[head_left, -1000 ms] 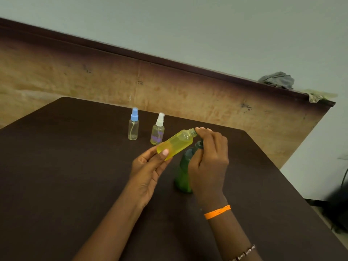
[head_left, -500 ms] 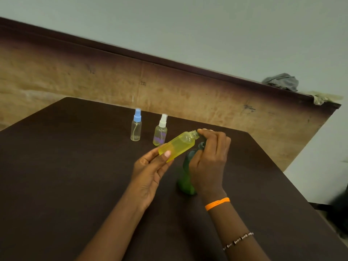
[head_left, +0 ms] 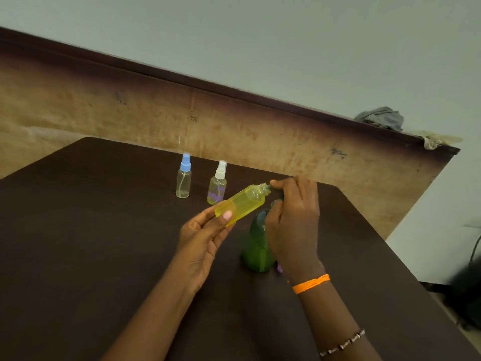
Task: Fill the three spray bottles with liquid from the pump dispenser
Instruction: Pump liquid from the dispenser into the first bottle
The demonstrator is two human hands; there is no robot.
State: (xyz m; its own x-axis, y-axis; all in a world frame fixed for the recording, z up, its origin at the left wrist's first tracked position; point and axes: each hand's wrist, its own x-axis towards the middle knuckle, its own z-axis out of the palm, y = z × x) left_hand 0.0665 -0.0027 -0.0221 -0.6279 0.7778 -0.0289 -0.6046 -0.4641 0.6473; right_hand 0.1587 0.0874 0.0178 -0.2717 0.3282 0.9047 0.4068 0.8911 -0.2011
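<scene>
Obstacles cluster mid-table (head_left: 78,256): green pump dispenser (head_left: 256,254) upright, yellow bottle (head_left: 242,204) tilted above it, blue-capped bottle (head_left: 183,178) and white-capped bottle (head_left: 218,185) standing just behind, side by side. Wooden panel (head_left: 260,131) blocks far edge. Left and near surface open.

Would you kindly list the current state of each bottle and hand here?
Yellow plastic bottle: uncapped, tilted, mouth at the pump spout.
Green pump dispenser: upright on the table.
Blue-capped clear bottle: capped, upright.
White-capped clear bottle: capped, upright.
Left hand: holds the yellow bottle.
Right hand: on the pump head.
</scene>
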